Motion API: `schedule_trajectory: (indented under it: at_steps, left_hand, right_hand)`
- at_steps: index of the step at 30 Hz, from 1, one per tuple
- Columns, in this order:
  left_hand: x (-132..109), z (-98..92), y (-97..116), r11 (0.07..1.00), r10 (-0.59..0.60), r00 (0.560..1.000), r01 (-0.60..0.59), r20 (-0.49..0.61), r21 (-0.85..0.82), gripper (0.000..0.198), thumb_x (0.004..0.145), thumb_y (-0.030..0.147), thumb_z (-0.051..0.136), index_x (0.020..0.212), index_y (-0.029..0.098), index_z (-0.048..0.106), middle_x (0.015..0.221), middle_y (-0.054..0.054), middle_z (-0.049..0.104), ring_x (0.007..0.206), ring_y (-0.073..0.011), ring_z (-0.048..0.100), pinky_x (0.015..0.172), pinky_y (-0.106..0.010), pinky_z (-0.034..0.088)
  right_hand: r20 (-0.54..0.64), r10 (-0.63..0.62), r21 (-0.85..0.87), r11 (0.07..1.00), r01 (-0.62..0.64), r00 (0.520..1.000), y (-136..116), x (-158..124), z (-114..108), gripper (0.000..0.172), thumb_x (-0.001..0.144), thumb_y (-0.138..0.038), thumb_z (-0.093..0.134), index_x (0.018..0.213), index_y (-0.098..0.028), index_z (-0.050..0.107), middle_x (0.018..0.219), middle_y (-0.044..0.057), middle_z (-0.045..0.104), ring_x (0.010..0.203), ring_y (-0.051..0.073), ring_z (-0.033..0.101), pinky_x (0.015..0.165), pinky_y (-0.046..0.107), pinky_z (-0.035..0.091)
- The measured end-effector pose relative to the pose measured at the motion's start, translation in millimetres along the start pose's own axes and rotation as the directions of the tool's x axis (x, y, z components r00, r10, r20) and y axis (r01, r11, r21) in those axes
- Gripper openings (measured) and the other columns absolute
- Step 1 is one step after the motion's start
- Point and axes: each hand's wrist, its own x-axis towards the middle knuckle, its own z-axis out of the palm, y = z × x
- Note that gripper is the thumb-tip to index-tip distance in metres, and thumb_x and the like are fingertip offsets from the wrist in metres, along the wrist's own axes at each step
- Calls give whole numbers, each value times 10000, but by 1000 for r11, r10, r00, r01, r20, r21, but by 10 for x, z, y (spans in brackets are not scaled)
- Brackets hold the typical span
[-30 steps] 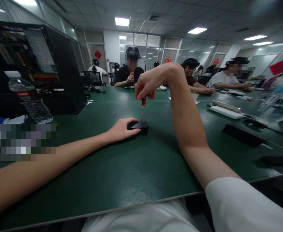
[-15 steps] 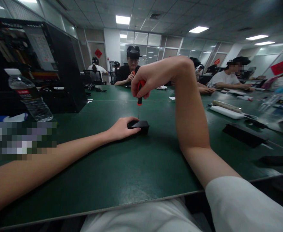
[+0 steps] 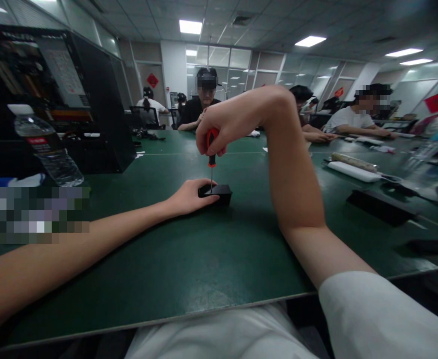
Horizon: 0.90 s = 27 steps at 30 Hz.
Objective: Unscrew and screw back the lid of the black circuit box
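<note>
A small black box [image 3: 223,194] rests on the green table [image 3: 189,264], gripped at its left end between the thumb and fingers of my left hand [image 3: 191,197]. Above it, my right hand [image 3: 222,127] is closed around the handle of a red and black screwdriver [image 3: 212,158]. The screwdriver stands nearly upright, its thin shaft pointing down to the top of the box near my left fingers. The tip is too small to make out exactly.
An open computer case [image 3: 102,99] and a water bottle [image 3: 49,144] stand at the left. On the right lie a white power strip [image 3: 353,171] and a long black part [image 3: 381,207]. Across the table sits a person [image 3: 204,102]; others are further right.
My right hand has moved slightly left and down with the screwdriver, whose shaft now reaches lower, over the left part of the box. My left hand keeps its grip.
</note>
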Motion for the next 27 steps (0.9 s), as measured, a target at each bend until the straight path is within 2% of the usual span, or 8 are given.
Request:
schedule_trajectory:
  at_steps: [6,12,17,20,24,27]
  left_hand:
    - [4,10,-17,1000,11,1000,-11,-14,-3,476,877,511,662,1221,184,686,1109,-67,749,979,-258,698,862,-350,529]
    - [15,20,-35,999,32,999,-31,-27,26,480,907,540,621,1221,183,687,1108,-75,752,954,-257,698,830,-346,526]
    - [34,16,-43,997,53,998,-51,-38,54,466,981,521,507,1193,153,697,1080,-92,759,941,-257,698,884,-366,514]
    - [36,17,-45,996,70,997,-68,-31,49,467,1001,517,475,1209,160,692,1130,-97,750,1006,-269,691,919,-377,506]
    - [19,11,-29,991,132,988,-135,-85,-24,415,1014,462,487,1256,179,670,1226,-89,720,1107,-256,665,986,-371,485]
    - [10,0,-19,976,206,971,-212,-121,-40,354,1022,400,486,1162,171,717,1180,-88,725,1100,-239,658,1018,-369,468]
  right_hand:
    - [3,-3,67,998,3,1000,-6,52,23,363,910,-314,696,1188,-80,700,1136,54,722,1077,170,640,987,262,454]
    - [4,14,56,998,-14,1000,-61,56,8,355,919,-309,684,1191,-81,699,1063,44,734,1053,169,657,965,252,467]
    - [-7,56,43,998,-56,998,-62,94,16,360,941,-284,657,1224,-63,677,1026,40,741,997,145,672,933,237,465]
    - [-15,73,50,996,-72,997,-51,115,26,355,946,-293,648,1218,-67,681,995,34,745,945,133,682,914,237,470]
    - [-12,73,52,996,-72,997,-31,137,34,342,948,-316,647,1210,-100,691,992,43,749,880,146,697,867,257,501]
    - [-8,77,41,996,-77,997,-4,158,36,359,957,-310,633,1238,-90,672,1021,66,746,849,143,695,846,260,509]
